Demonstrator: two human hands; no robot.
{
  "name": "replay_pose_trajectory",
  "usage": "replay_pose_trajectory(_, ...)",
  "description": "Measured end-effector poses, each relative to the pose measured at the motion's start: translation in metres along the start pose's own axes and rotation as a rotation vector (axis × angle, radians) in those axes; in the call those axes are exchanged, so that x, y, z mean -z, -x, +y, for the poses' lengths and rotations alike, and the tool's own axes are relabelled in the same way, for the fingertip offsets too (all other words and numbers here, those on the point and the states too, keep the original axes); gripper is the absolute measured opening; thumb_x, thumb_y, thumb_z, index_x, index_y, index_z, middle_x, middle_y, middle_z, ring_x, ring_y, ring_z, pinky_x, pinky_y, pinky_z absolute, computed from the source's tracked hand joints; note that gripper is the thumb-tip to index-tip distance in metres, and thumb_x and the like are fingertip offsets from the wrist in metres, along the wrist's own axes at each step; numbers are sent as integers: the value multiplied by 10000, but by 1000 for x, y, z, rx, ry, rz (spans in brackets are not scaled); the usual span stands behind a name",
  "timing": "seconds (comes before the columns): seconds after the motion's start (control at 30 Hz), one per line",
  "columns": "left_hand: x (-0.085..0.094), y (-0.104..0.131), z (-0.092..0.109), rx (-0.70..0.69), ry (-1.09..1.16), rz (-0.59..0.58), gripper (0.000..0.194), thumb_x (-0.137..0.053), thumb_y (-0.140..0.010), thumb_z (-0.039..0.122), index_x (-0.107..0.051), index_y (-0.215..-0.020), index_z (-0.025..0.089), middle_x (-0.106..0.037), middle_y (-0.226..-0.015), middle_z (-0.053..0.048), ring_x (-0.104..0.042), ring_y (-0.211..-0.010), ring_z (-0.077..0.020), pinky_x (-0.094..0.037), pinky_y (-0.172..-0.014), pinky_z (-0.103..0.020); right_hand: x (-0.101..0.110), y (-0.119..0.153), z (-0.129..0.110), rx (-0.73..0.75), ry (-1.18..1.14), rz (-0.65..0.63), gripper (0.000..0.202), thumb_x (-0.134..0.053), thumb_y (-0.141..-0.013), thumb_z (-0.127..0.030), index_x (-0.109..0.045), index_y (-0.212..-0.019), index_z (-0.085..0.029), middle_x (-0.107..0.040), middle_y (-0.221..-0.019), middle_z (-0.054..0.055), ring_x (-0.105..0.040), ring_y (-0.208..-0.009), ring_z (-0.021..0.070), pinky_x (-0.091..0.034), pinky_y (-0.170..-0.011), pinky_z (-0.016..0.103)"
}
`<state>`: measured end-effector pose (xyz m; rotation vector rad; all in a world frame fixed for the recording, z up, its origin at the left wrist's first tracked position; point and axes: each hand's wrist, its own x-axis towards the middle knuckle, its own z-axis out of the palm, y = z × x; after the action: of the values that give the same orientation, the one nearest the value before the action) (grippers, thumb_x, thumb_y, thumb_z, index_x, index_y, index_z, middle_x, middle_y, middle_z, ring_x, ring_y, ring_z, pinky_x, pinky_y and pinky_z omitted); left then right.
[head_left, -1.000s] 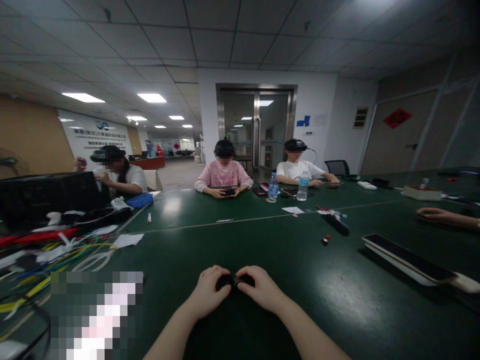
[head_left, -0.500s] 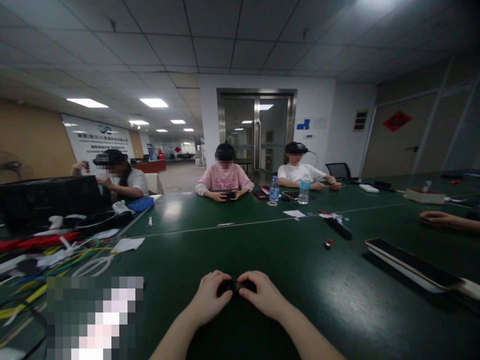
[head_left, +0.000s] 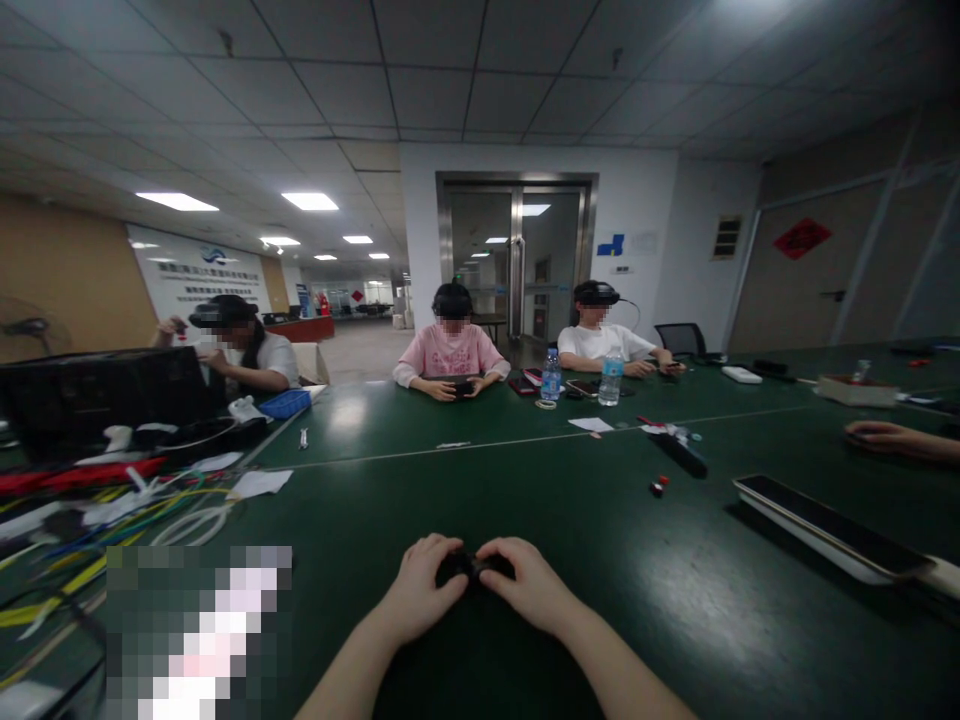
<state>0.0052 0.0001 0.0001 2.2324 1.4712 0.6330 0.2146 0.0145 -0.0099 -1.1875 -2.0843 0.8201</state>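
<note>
Low over the near part of the green table, my left hand [head_left: 424, 590] curls its thumb and fingers around the left end of a small black object [head_left: 472, 568]. Its right end sits in the closed grip of my right hand [head_left: 527, 588]. Only the dark middle shows between my thumbs, so its exact kind is hidden. Both hands are close together, thumbs towards each other.
A long white device with a black top [head_left: 832, 525] lies to the right, beside small red and black pieces [head_left: 658, 486]. Cables [head_left: 191, 525] and a black case [head_left: 105, 405] crowd the left. Water bottles [head_left: 550, 375] stand across the table [head_left: 375, 500], where several people sit.
The view has shifted very slightly. Both hands keep their grip on the black object, with hardly any movement.
</note>
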Motion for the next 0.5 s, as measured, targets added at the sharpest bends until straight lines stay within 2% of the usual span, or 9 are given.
replay_pose_trajectory(0.2, 2, 1, 4, 1, -6, -4, 306, -497, -825, 413, -598, -1050, 232, -496, -1149, -60, -441, -1095, -225, -352, -957, -342, 2, 2, -3, -12, -10, -2, 255, -573, -769, -369, -616, -1008, -289, -618, -1048, 1, -526, -1055, 208, -378, -904, 344)
replay_pose_trajectory(0.5, 3, 1, 3, 8, -11, -23, 338, -482, -831, 439, -578, -1085, 239, -506, -1152, -56, -442, -1096, -235, -340, -965, -365, 3, 1, -6, -32, 1, -29, 270, -565, -779, -370, -621, -1028, -282, -612, -1086, 6, -517, -1077, 218, -368, -932, 366)
